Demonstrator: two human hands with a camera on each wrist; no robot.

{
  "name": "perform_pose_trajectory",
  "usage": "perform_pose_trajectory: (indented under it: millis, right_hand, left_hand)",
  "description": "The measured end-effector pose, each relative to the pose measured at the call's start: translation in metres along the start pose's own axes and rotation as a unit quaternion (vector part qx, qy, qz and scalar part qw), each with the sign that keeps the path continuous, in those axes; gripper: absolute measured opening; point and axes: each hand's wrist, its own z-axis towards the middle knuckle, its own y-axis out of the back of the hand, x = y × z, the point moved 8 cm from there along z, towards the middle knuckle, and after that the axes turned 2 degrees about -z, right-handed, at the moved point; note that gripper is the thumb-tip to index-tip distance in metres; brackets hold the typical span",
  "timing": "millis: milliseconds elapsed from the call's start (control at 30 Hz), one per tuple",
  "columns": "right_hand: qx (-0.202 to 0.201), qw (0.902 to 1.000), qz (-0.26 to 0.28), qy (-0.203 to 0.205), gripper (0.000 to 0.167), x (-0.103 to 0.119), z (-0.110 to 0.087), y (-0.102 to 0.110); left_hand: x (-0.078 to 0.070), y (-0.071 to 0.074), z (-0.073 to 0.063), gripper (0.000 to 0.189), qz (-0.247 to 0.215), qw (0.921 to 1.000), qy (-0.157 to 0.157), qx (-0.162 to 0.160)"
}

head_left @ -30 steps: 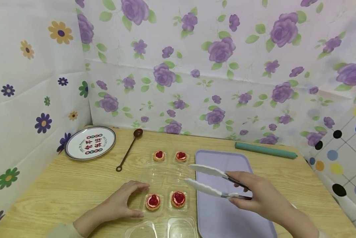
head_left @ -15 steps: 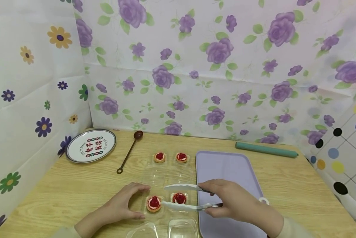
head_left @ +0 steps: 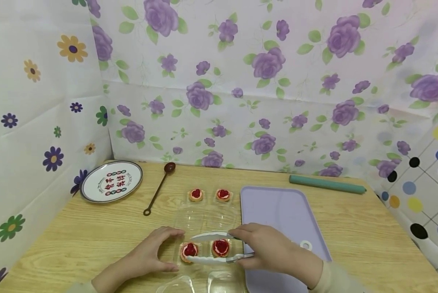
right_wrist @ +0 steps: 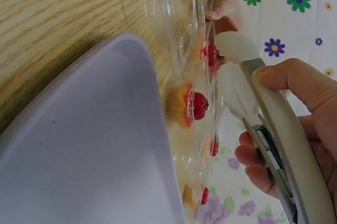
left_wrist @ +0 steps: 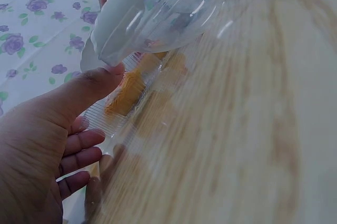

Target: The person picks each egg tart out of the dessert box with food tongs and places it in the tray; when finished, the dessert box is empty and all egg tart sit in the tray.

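Gripping white-ended tongs point(head_left: 215, 259) in the right hand, point(head_left: 273, 248) thumb on one arm, curled fingers on the other. Got a pretty wide gap between the two arms. Reaching in from the right over the front row, straddling the front right tart point(head_left: 221, 247) as seen from the head view, and ending around the front left tart. point(head_left: 189, 252) Overlapping that left one with the near tip in the same view, but honestly can't tell about actual contact between tips and tart.

Got the left hand point(head_left: 151, 249) right at the left edge of the front clear container, point(head_left: 205, 246) thumb toward the near side, fingers toward the far side, held wide in a loose C. Nothing pinched there. Looks close against the plastic, can't say how firmly.

Can spot two more in the back row, toward the wall: back left tart point(head_left: 196, 195) and back right tart. point(head_left: 223, 195) All four sitting in clear plastic, glossy red on top, whitish around the red, tan crust. See-through plastic covers point(head_left: 226, 280) at the near edge too.

Just right of the container, a lilac tray point(head_left: 277, 199) flat on the wood counter, point(head_left: 358, 232) partly under the right forearm. Farther off, a green roll point(head_left: 327, 184) at back right, plus a brown spoon point(head_left: 157, 191) and a dark-rimmed white plate point(head_left: 94, 181) over on the left.
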Motion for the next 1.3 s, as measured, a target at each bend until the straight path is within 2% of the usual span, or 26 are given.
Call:
perform_pose_trajectory:
  millis: [167,467,833,1133,1300]
  right_hand:
    - [0.011,0.9997,-0.022,0.002,0.055,0.003,0.005,-0.004]
    - [-0.004,0.9985,-0.044,0.034,0.045,0.011,0.011,0.0]
    - [-0.008,0.9965,-0.069,0.047,0.046,0.017,0.007,0.0]
    - [-0.07,0.9941,-0.068,0.048,0.051,0.013,0.0,0.018]
    - [-0.088,0.9946,-0.046,0.031,0.049,0.006,-0.006,0.032]
  left_hand:
    - [-0.001,-0.001,0.001,0.075,0.003,1.0,-0.003,0.001]
    - [0.0,0.0,0.002,0.075,0.0,0.9997,0.019,0.017]
    - [0.0,0.0,0.001,0.075,-0.003,0.9997,0.019,0.018]
    - [0.002,-0.001,0.002,0.077,0.001,0.9997,0.02,0.016]
    - [0.002,0.0,0.001,0.075,0.003,0.9998,0.016,0.008]
